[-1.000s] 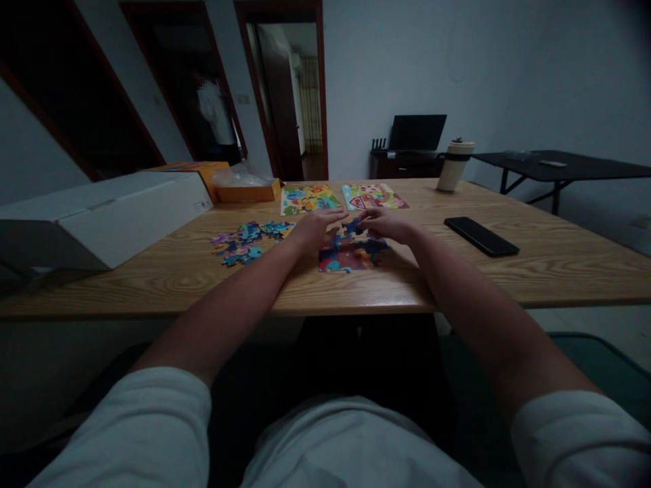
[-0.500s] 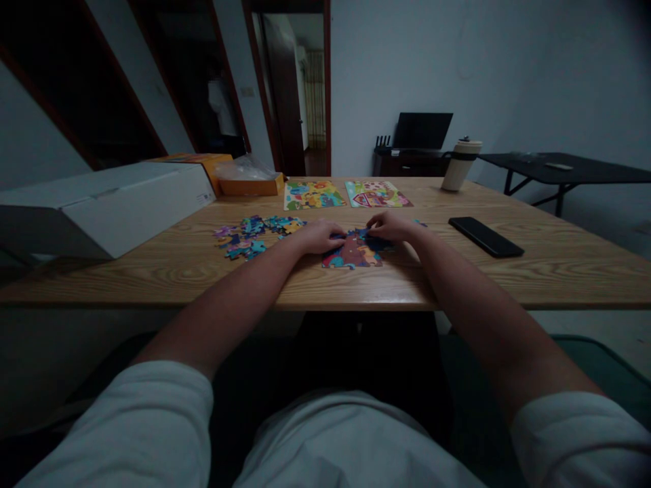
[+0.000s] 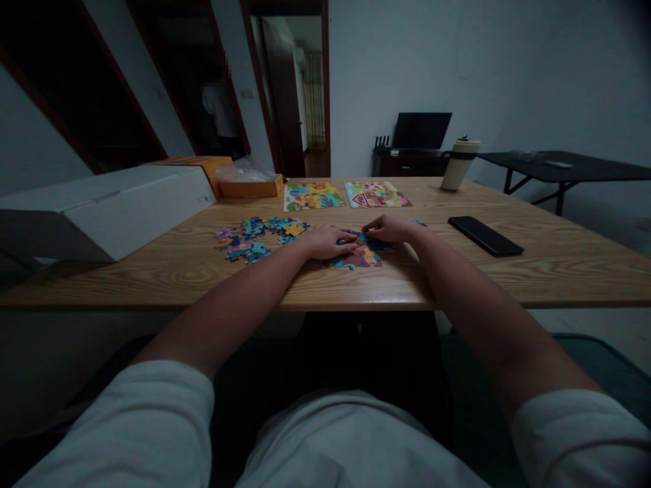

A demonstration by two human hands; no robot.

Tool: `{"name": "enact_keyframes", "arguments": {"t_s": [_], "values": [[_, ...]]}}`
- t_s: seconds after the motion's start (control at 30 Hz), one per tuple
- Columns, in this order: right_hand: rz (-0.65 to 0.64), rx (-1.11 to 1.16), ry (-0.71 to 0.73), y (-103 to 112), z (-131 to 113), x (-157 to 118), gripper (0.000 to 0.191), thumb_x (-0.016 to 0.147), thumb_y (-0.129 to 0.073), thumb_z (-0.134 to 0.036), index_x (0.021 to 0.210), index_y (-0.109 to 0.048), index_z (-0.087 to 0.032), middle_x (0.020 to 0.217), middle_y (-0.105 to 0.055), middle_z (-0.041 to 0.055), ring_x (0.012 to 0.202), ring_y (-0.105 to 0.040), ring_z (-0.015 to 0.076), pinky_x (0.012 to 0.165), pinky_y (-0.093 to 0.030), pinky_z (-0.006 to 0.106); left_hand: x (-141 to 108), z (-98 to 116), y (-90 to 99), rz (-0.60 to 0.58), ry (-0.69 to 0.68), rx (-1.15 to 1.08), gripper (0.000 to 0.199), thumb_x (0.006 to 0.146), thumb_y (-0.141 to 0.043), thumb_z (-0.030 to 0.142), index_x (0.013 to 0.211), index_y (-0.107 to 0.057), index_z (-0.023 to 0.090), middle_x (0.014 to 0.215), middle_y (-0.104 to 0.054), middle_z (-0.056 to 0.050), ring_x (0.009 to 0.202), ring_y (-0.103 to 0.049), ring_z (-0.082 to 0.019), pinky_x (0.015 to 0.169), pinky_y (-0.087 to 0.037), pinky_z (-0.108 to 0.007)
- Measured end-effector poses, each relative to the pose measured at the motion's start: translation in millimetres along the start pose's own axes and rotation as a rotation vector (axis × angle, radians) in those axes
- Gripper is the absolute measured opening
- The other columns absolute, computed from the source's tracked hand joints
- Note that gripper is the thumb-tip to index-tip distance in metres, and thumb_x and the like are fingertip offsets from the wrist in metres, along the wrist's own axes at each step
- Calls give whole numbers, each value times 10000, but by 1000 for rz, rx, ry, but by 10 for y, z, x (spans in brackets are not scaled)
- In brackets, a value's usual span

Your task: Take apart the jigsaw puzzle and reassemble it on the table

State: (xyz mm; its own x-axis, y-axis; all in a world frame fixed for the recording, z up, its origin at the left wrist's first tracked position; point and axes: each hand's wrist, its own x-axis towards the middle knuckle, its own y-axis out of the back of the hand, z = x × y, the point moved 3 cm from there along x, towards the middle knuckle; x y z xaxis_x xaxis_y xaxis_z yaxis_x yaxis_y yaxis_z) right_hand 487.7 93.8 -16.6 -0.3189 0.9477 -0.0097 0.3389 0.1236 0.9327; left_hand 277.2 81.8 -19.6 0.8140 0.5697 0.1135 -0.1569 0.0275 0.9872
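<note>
A partly joined jigsaw puzzle (image 3: pixel 367 256) lies near the table's front edge, its dark blue, brown and orange pieces half covered by my hands. My left hand (image 3: pixel 328 242) rests flat over its left side, fingers stretched out and slightly apart. At the upper edge, my right hand (image 3: pixel 389 229) has its fingers bent down and closed on a dark blue puzzle piece; the fingertips partly hide it. Loose puzzle pieces (image 3: pixel 254 251) lie in a heap left of my left hand. Another small blue piece (image 3: pixel 419 222) sits just beyond my right hand.
Two colourful picture sheets (image 3: pixel 314 196) lie farther back. A white box (image 3: pixel 137 210) and an orange box (image 3: pixel 254 186) with clear plastic stand left. To the right are a black phone (image 3: pixel 484 236) and a cream tumbler (image 3: pixel 459 166). A person (image 3: pixel 220 108) stands in a doorway.
My left hand has slid right across the puzzle and its fingers have spread flatter, covering more of it. My right hand has shifted slightly left along the upper edge.
</note>
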Motion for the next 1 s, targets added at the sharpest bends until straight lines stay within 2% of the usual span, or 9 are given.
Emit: {"name": "enact_keyframes", "arguments": {"t_s": [0.17, 0.37, 0.53, 0.77, 0.83, 0.9, 1.0], "values": [[8, -33, 8, 44, 16, -10, 363, 879, -685, -364, 1217, -752, -250, 926, -776, 39, 742, -645, 172, 711, -463, 254, 6, 1, -15, -22, 11, 22, 562, 974, -390, 623, 1372, -617, 298, 1504, -527, -63, 1314, -513, -260, 1105, -345, -400], [-33, -61, 47, 95, 39, -23, 306, 855, -707, -328, 1152, -781, -322, 845, -780, -12, 747, -658, 186, 730, -469, 257, 4, 57, 3, -17, -4, 51, 593, 968, -412, 629, 1407, -578, 267, 1546, -473, -80, 1362, -452, -288, 1132, -300, -434], [-75, -138, 83, 79, 28, -3, 337, 901, -638, -346, 1218, -749, -320, 989, -792, -2, 824, -675, 195, 778, -479, 260, 20, 141, -1, -78, -33, 49, 649, 970, -374, 659, 1466, -515, 266, 1528, -496, -83, 1359, -463, -285, 1126, -304, -423], [-110, -196, 112, 78, 14, -5, 401, 961, -553, -351, 1317, -693, -230, 1127, -766, 65, 895, -689, 218, 821, -488, 285, 14, 155, 16, -105, -18, 67, 690, 967, -340, 678, 1466, -517, 234, 1523, -502, -83, 1349, -462, -283, 1128, -309, -403], [-83, -134, 83, 129, 80, -25, 415, 967, -551, -352, 1343, -672, -223, 1133, -764, 66, 910, -688, 211, 827, -492, 277, 7, 152, 20, -101, -12, 63, 681, 969, -345, 671, 1450, -534, 228, 1513, -513, -83, 1348, -461, -279, 1129, -308, -399], [-4, -78, 41, 207, 166, -49, 432, 968, -557, -357, 1363, -654, -212, 1128, -762, 73, 921, -684, 207, 837, -494, 278, 9, 153, 21, -91, -6, 65, 669, 971, -344, 667, 1436, -549, 231, 1515, -511, -79, 1357, -450, -274, 1136, -299, -395], [37, -57, -12, 272, 256, -75, 447, 942, -601, -376, 1347, -667, -198, 1089, -767, 83, 895, -681, 211, 832, -500, 297, 39, 172, 19, -79, -2, 68, 682, 974, -334, 664, 1493, -477, 246, 1578, -428, -74, 1407, -396, -269, 1159, -265, -403]]}}
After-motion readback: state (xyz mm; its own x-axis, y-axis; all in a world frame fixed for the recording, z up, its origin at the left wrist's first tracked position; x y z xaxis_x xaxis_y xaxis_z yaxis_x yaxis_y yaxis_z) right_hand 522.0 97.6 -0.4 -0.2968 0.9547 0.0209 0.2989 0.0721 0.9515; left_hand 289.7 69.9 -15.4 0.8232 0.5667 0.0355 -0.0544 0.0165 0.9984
